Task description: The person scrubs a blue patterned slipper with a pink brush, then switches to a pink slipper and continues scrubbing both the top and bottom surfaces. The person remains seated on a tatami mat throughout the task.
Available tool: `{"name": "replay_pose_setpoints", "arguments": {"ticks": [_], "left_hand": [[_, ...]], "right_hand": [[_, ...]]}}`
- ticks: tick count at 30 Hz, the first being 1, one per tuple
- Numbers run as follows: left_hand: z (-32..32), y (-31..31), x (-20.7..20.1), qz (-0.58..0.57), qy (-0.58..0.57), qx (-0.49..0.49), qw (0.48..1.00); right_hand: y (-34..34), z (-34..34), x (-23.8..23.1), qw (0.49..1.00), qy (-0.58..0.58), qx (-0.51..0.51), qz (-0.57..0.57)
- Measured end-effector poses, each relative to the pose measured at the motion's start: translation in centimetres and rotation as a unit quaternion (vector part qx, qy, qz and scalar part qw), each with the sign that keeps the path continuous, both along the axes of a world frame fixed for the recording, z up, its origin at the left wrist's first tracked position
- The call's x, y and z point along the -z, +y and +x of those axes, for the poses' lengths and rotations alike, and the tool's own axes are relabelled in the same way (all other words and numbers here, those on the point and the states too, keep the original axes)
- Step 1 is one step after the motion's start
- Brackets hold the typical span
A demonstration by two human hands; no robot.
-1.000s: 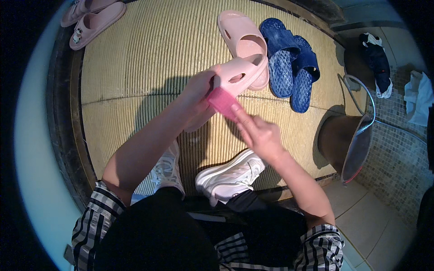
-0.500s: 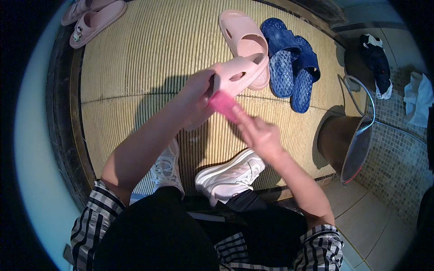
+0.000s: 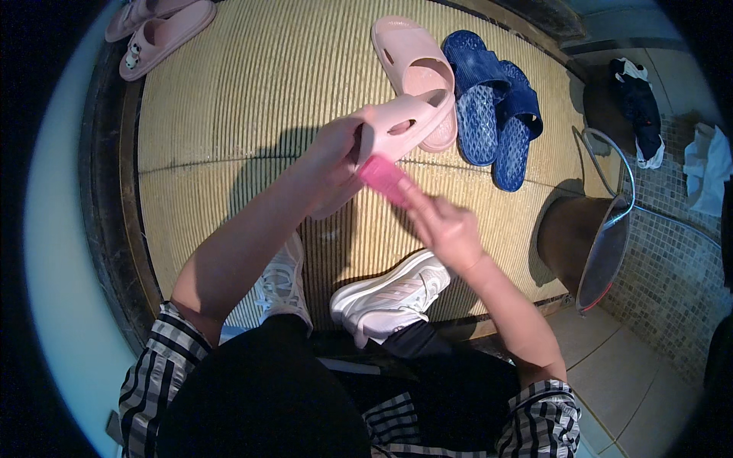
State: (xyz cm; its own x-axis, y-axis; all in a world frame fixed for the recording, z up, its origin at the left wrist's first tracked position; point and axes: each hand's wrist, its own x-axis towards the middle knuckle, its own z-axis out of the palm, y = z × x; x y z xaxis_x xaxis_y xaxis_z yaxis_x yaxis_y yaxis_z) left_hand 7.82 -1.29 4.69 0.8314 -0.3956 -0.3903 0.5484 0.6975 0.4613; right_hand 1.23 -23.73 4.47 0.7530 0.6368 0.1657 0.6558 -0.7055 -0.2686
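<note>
My left hand (image 3: pixel 334 146) grips a light pink slipper (image 3: pixel 385 122), its fingers partly hidden inside the foot opening. The slipper is held tilted above the ribbed mat, its toe pointing up and right. In my right hand (image 3: pixel 452 231) is a bright pink brush (image 3: pixel 384 179), pressed close against the slipper's lower edge; its bristles are too blurred to make out. Behind the held slipper, a matching pink slipper (image 3: pixel 401 47) lies on the mat, partly covered by it.
Two dark blue slippers (image 3: pixel 475 114) lie right of the pink pair on the tan mat (image 3: pixel 229 84). More pink slippers (image 3: pixel 169 34) sit at the far left. A brown bucket (image 3: pixel 566 237) leans at right, with a hose (image 3: pixel 628 172) at its rim. My white sneakers (image 3: pixel 389 298) are below my hands.
The brush and my right hand have shifted very slightly right. My left hand still holds the slipper in nearly the same place.
</note>
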Motion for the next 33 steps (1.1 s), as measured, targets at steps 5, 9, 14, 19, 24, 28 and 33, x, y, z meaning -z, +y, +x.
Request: {"name": "replay_pose_setpoints", "arguments": {"ticks": [5, 9, 14, 19, 24, 28, 33], "left_hand": [[0.7, -0.1, 0.8, 0.007, 0.073, -0.001, 0.997], [1.2, -0.8, 0.9, 0.078, 0.101, 0.002, 0.992], [1.4, -0.3, 1.4, 0.093, 0.089, 0.003, 0.992], [0.7, 0.3, -1.6, 0.01, 0.057, 0.039, 0.998], [0.6, -0.3, 1.2, 0.052, 0.102, -0.003, 0.993], [1.2, 0.0, 1.8, 0.061, 0.092, 0.003, 0.994], [1.0, -0.5, -1.3, 0.056, 0.112, -0.011, 0.992]], "right_hand": [[-1.0, 2.4, -0.4, 0.991, 0.015, 0.128, 0.045], [0.8, -2.0, 0.0, 0.997, 0.063, 0.051, 0.003], [1.0, -0.7, 0.0, 0.999, 0.026, -0.01, -0.023], [-1.5, 3.5, -1.4, 0.988, 0.006, 0.148, 0.05], [0.2, -0.4, -0.6, 0.994, 0.054, 0.088, 0.026], [0.6, -0.1, -0.1, 0.998, 0.049, 0.05, -0.003], [-0.4, 3.7, -1.0, 0.974, 0.056, 0.17, 0.135]]}}
